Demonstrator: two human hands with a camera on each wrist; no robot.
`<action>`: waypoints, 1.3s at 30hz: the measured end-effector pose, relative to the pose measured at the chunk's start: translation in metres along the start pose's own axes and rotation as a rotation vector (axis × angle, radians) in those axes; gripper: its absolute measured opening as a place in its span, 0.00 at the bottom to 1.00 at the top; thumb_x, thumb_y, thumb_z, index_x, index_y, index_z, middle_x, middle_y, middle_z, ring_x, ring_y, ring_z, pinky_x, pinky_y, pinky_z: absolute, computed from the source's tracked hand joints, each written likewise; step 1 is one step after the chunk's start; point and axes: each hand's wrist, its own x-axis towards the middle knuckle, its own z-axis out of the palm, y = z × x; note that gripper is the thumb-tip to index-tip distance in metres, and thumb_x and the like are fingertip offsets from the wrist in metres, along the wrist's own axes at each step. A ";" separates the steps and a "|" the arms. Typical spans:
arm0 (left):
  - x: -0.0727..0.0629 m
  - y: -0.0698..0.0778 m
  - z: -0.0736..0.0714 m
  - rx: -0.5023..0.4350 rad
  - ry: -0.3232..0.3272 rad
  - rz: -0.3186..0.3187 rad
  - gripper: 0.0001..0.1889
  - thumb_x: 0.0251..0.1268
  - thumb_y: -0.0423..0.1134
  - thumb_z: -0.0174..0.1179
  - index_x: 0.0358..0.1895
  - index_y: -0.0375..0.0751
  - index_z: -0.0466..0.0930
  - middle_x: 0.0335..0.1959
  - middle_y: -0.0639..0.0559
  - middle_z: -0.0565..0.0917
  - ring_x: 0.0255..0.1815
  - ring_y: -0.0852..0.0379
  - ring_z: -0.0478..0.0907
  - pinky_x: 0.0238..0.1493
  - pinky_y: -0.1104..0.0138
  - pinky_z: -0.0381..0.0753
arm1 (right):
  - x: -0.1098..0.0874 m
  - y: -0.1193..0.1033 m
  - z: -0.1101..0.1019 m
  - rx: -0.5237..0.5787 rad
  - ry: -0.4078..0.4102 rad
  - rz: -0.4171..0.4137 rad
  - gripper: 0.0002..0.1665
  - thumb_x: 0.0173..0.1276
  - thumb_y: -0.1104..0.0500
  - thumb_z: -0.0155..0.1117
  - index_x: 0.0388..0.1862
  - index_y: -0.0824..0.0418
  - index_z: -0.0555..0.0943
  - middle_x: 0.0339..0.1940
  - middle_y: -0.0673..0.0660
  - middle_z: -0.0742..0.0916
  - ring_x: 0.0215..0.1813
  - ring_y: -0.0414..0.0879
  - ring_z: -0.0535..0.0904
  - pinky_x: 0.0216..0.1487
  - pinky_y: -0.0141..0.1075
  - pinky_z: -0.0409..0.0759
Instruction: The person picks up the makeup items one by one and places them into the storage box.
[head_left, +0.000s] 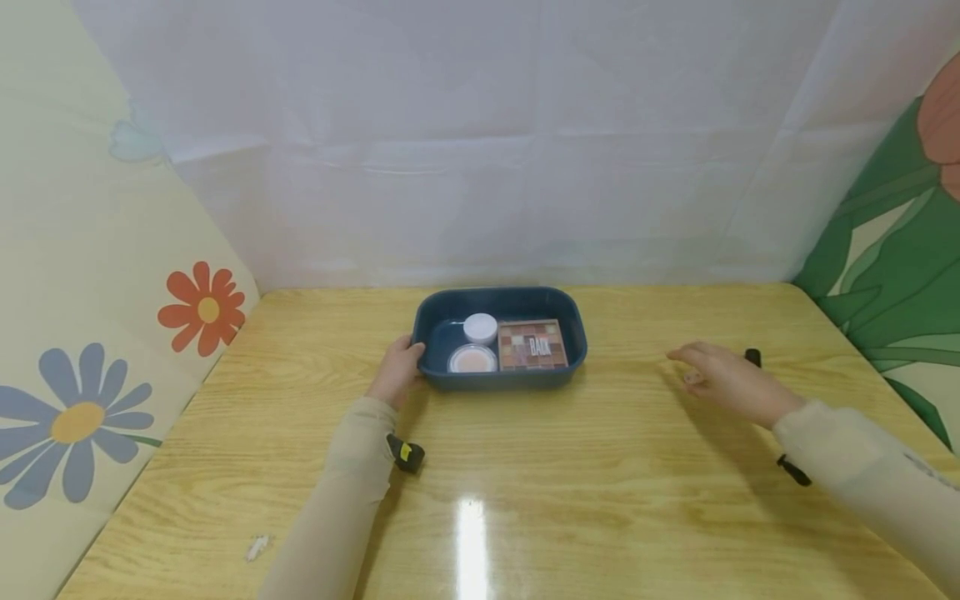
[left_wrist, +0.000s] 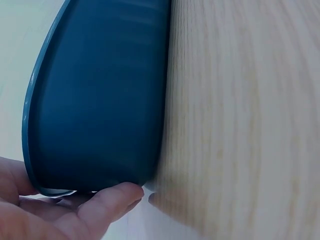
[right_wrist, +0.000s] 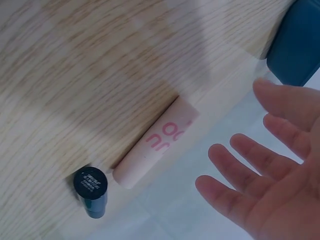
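Observation:
A dark blue tray point(head_left: 498, 382) sits at the far middle of the table. My left hand point(head_left: 396, 372) grips its left end, with the fingers against the outside wall in the left wrist view. Inside lie a makeup palette point(head_left: 531, 345) with a grid pattern, a small white round jar point(head_left: 480, 328) and a round clear-rimmed compact point(head_left: 473, 359). To the right of the tray, my right hand point(head_left: 723, 382) hovers with loosely bent, spread fingers and holds nothing. Close to it in the right wrist view are a pink tube point(right_wrist: 156, 142) with lettering and a small black-capped tube point(right_wrist: 91, 191).
The wooden table point(head_left: 555, 492) meets a white cloth backdrop point(head_left: 480, 167) at its far edge. Flower-printed panels point(head_left: 82, 250) flank it on both sides. A small white scrap point(head_left: 257, 547) lies at the near left. Both wrists wear black straps.

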 end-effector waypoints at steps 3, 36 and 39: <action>0.000 0.000 0.000 0.000 -0.004 -0.002 0.24 0.79 0.34 0.34 0.71 0.23 0.54 0.69 0.28 0.62 0.67 0.35 0.63 0.64 0.44 0.67 | -0.001 0.001 0.001 -0.024 0.009 -0.011 0.29 0.60 0.72 0.68 0.59 0.78 0.71 0.53 0.77 0.76 0.41 0.57 0.83 0.39 0.44 0.83; -0.002 0.002 0.000 0.000 -0.003 -0.002 0.24 0.79 0.35 0.34 0.72 0.25 0.54 0.70 0.30 0.62 0.68 0.37 0.63 0.64 0.44 0.68 | 0.001 0.031 0.008 -0.035 0.002 0.033 0.25 0.57 0.74 0.68 0.53 0.82 0.73 0.46 0.77 0.79 0.44 0.67 0.80 0.44 0.54 0.80; -0.002 0.001 0.000 0.002 -0.004 -0.005 0.24 0.79 0.35 0.34 0.72 0.26 0.54 0.69 0.30 0.62 0.67 0.37 0.63 0.64 0.44 0.68 | 0.001 0.035 0.008 0.003 -0.017 0.064 0.25 0.58 0.74 0.67 0.53 0.83 0.72 0.46 0.78 0.78 0.43 0.66 0.80 0.44 0.55 0.80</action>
